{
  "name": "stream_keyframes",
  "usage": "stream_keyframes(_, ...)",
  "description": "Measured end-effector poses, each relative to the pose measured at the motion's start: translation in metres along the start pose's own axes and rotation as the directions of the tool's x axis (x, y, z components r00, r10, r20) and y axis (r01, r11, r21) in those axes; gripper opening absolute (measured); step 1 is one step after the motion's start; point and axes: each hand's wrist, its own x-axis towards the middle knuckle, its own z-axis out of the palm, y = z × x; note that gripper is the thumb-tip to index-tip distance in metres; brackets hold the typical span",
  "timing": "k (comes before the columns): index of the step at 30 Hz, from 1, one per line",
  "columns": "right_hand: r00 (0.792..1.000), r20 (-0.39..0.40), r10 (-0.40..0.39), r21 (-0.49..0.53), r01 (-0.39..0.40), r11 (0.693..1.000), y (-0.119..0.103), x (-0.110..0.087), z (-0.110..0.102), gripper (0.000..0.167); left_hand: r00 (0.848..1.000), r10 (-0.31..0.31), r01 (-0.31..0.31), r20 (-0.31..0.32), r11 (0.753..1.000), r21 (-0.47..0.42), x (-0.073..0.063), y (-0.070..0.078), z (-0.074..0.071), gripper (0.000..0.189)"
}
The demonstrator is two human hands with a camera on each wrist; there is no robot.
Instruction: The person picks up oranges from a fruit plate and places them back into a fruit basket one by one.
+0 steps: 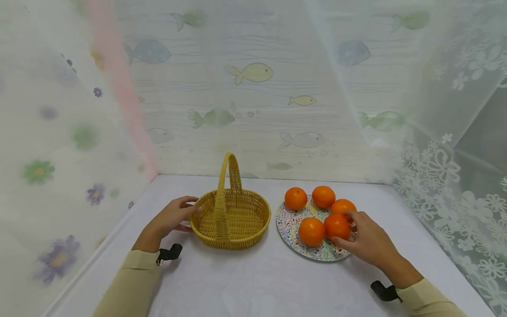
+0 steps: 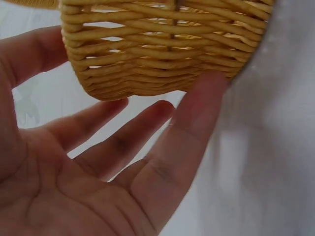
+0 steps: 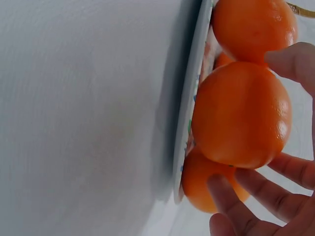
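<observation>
On the left, my left hand (image 1: 171, 219) grips the side of a yellow woven basket (image 1: 245, 237) with a tall arched handle. One digit crosses the basket's rim while other fingers (image 2: 197, 113) lie along the outer wall. On the right, my right hand (image 1: 372, 240) holds an orange (image 1: 338, 226) between thumb and fingers at the right part of a speckled plate (image 1: 291, 229). In the right wrist view, that orange (image 3: 241, 115) sits between two others, and a fingertip overlaps the lower one (image 3: 197, 182). The basket holds nothing visible.
More oranges rest on the plate: one at front (image 1: 311, 231), one at back left (image 1: 295, 199), and others at the back. A white cloth (image 1: 245, 286) covers the table. Sheer printed curtains (image 1: 253, 105) hang behind and at both sides.
</observation>
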Motion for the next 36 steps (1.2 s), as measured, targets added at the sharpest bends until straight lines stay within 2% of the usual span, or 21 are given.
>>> stream_keyframes(6,0.999,-0.053,-0.015,-0.026,0.013,1.000,0.000,0.000,0.004,0.081,0.999,-0.010,0.012,0.045,0.998,-0.059,0.005,-0.002,-0.003,0.062)
stream_keyframes(14,0.994,-0.099,-0.042,-0.019,0.041,0.999,-0.001,0.001,0.007,0.078,0.996,-0.014,0.030,0.083,0.982,-0.185,0.002,-0.006,-0.005,0.064)
stream_keyframes(20,0.986,-0.147,-0.074,0.010,0.076,0.997,-0.002,-0.002,0.006,0.076,0.990,-0.006,0.032,0.139,0.983,-0.183,0.001,-0.005,-0.008,0.066)
stream_keyframes(27,0.983,-0.169,-0.066,0.043,0.074,0.996,-0.012,0.008,-0.003,0.076,0.981,0.005,0.032,0.196,0.982,-0.186,0.003,-0.001,-0.012,0.068)
stream_keyframes(36,0.979,-0.196,-0.063,0.089,0.082,0.993,-0.023,0.018,-0.006,0.074,0.977,-0.007,0.060,0.212,0.968,-0.243,0.003,-0.004,-0.014,0.072)
